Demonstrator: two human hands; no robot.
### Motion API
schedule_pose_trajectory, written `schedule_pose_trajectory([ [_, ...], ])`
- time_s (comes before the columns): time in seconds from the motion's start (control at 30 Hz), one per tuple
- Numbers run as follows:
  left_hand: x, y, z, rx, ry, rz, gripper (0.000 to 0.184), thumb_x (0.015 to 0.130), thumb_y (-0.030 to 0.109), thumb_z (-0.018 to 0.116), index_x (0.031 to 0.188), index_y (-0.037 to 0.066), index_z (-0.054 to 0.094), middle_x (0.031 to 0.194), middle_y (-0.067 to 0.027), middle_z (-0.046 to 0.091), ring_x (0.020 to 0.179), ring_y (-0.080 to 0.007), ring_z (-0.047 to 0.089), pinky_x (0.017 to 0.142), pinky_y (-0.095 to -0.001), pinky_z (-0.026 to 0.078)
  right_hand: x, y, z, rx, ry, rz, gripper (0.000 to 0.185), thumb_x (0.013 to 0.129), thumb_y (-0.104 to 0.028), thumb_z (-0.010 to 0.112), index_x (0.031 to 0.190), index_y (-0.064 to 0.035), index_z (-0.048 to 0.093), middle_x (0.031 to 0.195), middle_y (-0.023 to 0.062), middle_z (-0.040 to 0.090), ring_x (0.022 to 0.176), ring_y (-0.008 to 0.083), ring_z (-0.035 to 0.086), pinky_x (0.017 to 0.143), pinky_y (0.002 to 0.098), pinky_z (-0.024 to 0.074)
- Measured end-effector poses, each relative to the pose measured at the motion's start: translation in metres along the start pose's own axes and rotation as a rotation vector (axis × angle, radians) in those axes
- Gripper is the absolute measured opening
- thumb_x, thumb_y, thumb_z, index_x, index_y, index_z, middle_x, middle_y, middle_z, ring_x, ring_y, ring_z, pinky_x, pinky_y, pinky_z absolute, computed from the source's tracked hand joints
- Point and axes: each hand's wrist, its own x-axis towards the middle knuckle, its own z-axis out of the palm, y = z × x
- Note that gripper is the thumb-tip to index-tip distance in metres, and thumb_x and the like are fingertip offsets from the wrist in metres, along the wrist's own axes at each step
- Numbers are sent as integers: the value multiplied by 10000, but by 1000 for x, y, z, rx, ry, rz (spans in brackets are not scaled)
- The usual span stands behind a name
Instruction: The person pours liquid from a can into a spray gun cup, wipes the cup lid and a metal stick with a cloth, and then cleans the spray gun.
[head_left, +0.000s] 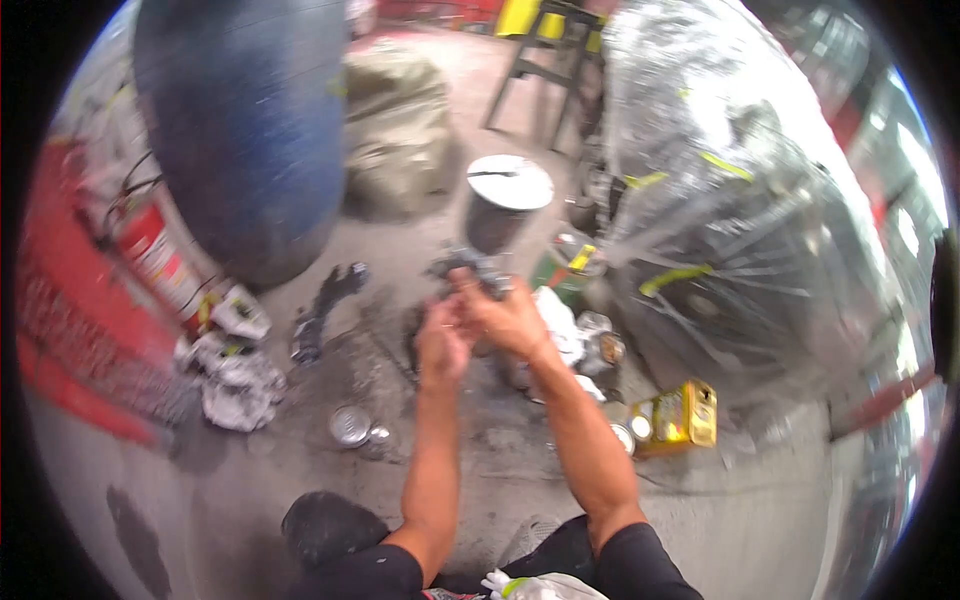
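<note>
Dark grey tool (pixel 484 269), seen in the head view near the centre, raised above the concrete floor (pixel 750 510); motion blur hides its exact type. The right hand (pixel 505 316) grasps it, thumb and fingers wrapped about its body. The left hand (pixel 446 343) lies just beside the right, its fingers bent; whether it also grips the tool cannot be told from this view.

Beyond the hands stands a black bucket (pixel 493 228) with a white lid (pixel 525 190), across which lies a dark stick (pixel 497 174). To the right of the hands are a green can (pixel 551 272) with a yellow label, crumpled white paper (pixel 558 326) and, nearer the wearer, a yellow rectangular tin (pixel 677 418). Clear plastic sheeting (pixel 745 310) carrying yellow-green tape (pixel 675 279) covers a bulky form at far right.

To the left of the hands lie a dark elongated item (pixel 318 322), blurred, and a round silver container (pixel 350 426). Farther left, 1 red fire extinguisher (pixel 158 252) stands near a wad of crumpled paper (pixel 238 388). Behind, a large blue drum (pixel 245 140) adjoins a beige-grey covered bundle (pixel 398 135).
</note>
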Motion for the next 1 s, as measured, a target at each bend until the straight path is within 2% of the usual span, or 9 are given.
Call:
schedule_pose_trajectory([
  [0.03,3,3,-7,-20,-93,43,594,1009,553,298,1206,55,557,1113,-62,610,1044,-189,571,946,-371,445,-2,1,6,5,-19,26,443,917,-444,636,1037,-21,685,774,62,699,667,94,638,582,293,521],
  [0.1,11,7,-25,76,-279,124,720,966,653,280,1356,70,443,1329,-97,515,1211,-251,504,1073,-403,374,6,25,15,-334,-23,-40,474,907,-507,593,1106,-84,674,902,151,711,823,252,693,741,378,541],
  [0.13,-1,22,-1,-145,-204,-73,730,954,673,286,1353,84,452,1311,-93,526,1197,-248,512,1065,-426,380,-9,4,18,-244,65,-145,560,885,-575,570,1181,-105,638,1006,206,690,959,323,669,834,403,520],
  [0.27,26,33,-52,-293,-314,-83,687,941,658,379,1221,55,555,1211,-124,582,1160,-275,529,1023,-455,409,1,24,35,-274,-61,52,950,840,-747,449,1247,107,535,1275,306,551,1196,398,552,1018,352,433],
  [0.43,45,30,-81,-49,28,114,628,944,590,463,1132,1,570,1154,-128,600,952,-253,620,905,-384,494,-11,9,37,-384,-112,82,992,823,-784,393,1278,91,500,1081,335,626,1068,442,610,916,434,491],
  [0.5,42,28,-85,24,63,178,627,945,587,462,1136,-1,568,1145,-129,603,941,-252,621,895,-382,498,-13,15,45,-373,-90,3,878,862,-772,344,1057,30,643,922,302,659,950,452,635,836,458,510],
  [0.73,24,11,-67,121,14,184,624,950,577,461,1149,-6,561,1113,-130,613,904,-245,628,861,-378,513,-37,34,72,-520,88,-229,725,892,-649,452,991,52,608,897,292,639,855,456,634,759,504,505],
  [0.8,18,6,-54,139,-23,176,623,952,573,461,1153,-8,559,1104,-131,615,893,-243,630,851,-377,518,-46,36,63,-508,56,-154,710,874,-571,532,1082,107,568,1080,303,624,971,434,628,807,491,505],
  [1.0,-2,-25,-23,138,-186,115,621,955,566,460,1162,-12,553,1081,-132,622,866,-238,635,826,-373,528,-82,16,1,-376,137,-19,631,898,-572,525,828,48,616,772,265,636,753,450,632,659,500,489],
])
